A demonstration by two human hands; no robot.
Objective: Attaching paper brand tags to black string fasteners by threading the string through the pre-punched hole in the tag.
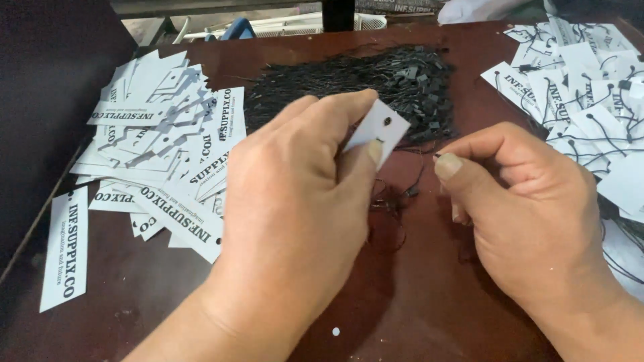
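A dark reddish-brown table (416,308) fills the view, its top scuffed, with a dark panel along the left edge and pale clutter beyond the far edge. On the left lies a loose heap of white paper tags (157,144) with black print. At the far middle sits a pile of black strings (349,84) with small plastic ends. At the right, a second heap of tags with strings already through them (583,87) spreads to the table's edge.

The left hand (295,201) is raised over the middle of the table, back of the hand up, fingers curled. Its thumb and forefinger pinch a small white tag (380,129) with a punched hole near its upper end. The right hand (530,214) sits just beside it, thumb and forefinger closed on the tip of a thin black string (402,194), which trails down between the two hands. The string's tip is near the tag but apart from it.
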